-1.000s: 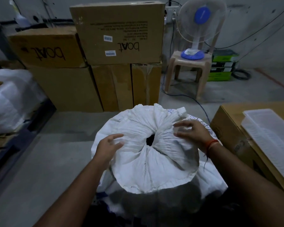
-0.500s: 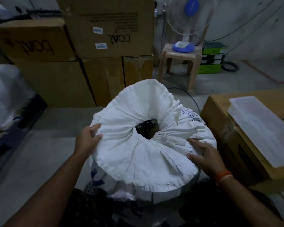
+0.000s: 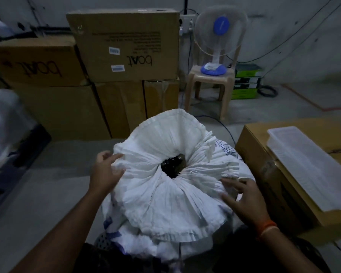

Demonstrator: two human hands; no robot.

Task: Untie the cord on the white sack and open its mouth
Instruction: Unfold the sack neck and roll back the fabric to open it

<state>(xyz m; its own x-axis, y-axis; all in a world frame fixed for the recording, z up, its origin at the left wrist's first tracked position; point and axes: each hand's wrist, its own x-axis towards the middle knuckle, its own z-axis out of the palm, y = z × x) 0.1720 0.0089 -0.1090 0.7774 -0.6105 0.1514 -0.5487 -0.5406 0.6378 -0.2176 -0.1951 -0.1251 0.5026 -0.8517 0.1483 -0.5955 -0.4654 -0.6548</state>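
Both hands lie against the white sack (image 3: 165, 194), which stands on the grey floor (image 3: 47, 194) in the middle of the head view, directly before the person. At the sack's left edge, the left hand (image 3: 104, 174) has its fingers spread and only loosely bent, the fingertips (image 3: 116, 156) touching the gathered cloth; it grips nothing. At the sack's right edge, the right hand (image 3: 242, 196) is spread flat with straight fingers resting on the pleats, also holding nothing. An orange band (image 3: 267, 228) circles that wrist.

The sack's top fans out in a ruffled ring of pleated cloth around a small dark opening (image 3: 172, 166), so the mouth is partly open; something dark shows inside, too dim to make out. No cord can be made out among the folds. Blue printing (image 3: 224, 148) marks the sack's right side.

Behind the sack and to its left stand stacked cardboard boxes (image 3: 124, 46), two of them printed with "boat" upside down. Behind the sack to its right, a plastic stool (image 3: 209, 85) carries a table fan (image 3: 219, 36) with a blue hub and base. Just right of the stool sit green and black cartons (image 3: 244, 83). Close to the sack's right is another cardboard box (image 3: 274, 174) with a clear plastic tray (image 3: 307, 164) lying on top. Far to the sack's left, a pale wrapped bundle (image 3: 2, 125) shows, blurred.
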